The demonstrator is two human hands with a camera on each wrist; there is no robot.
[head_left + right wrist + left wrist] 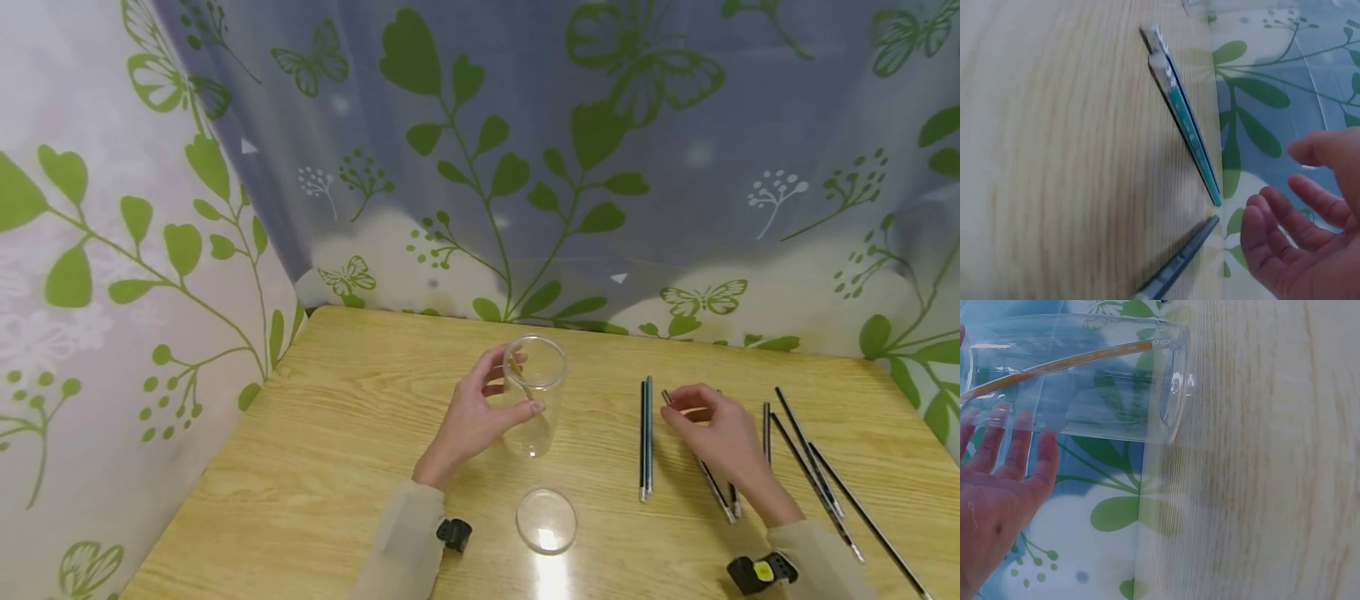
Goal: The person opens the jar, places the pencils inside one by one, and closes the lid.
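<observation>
A tall clear jar (534,437) stands on the table, with a yellow pencil (1066,364) leaning inside it. My left hand (480,408) holds the jar from the left, thumb in front and fingers behind. My right hand (716,429) hovers just above several dark pencils, fingers loosely bent; in the right wrist view nothing shows between thumb and fingers. Below it lies a dark pencil (717,490), its far end by my fingertips. Left of that hand, a green pencil (1188,128) and a black pencil (642,442) lie side by side.
A round clear lid (546,521) lies on the wooden table (322,467) in front of the jar. More dark pencils (806,454) are spread at the right, some crossing. A patterned curtain (465,208) hangs behind the table's far edge.
</observation>
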